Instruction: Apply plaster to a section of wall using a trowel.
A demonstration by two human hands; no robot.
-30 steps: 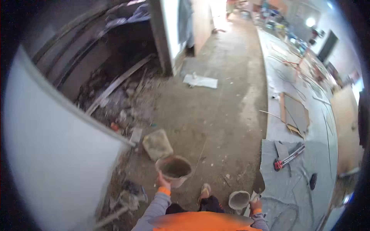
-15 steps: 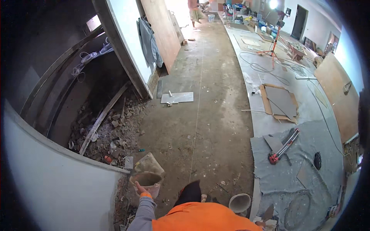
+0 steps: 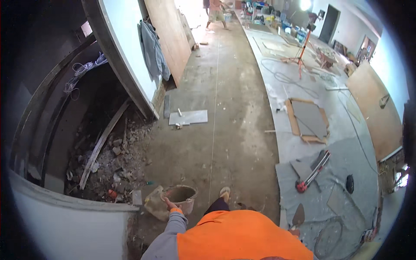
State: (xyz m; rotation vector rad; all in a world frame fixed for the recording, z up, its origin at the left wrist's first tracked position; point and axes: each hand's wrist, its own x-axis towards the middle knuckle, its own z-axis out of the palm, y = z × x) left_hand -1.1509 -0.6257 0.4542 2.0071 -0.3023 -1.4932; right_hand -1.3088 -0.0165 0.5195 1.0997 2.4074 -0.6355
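My left hand [image 3: 171,204] grips the rim of a dirty, pale bucket [image 3: 187,205] on my left side, its fingers curled over the edge. The bucket looks hollow, with a greyish, mortar-stained inside. Against its left side is a stained, pale container or slab [image 3: 154,204], whose exact kind I cannot make out. Low on the right, my right hand [image 3: 295,232] shows only in part beside my orange top. It is closed round the handle of a pointed trowel [image 3: 298,215], its blade upward and apart from the bucket.
A string line [image 3: 213,143] runs along the bare floor. Rubble [image 3: 117,173] fills the opening at left. A grey tile [image 3: 188,117] lies ahead. On the right are a red-handled tile cutter [image 3: 313,172], a boxed tile stack [image 3: 307,119] and a tripod lamp [image 3: 302,54]. Another person [image 3: 215,15] stands far off.
I have stepped forward; one foot now shows ahead. The bucket has moved right and slightly up in view with my left hand. The trowel has risen. A second bucket at lower right is no longer visible.
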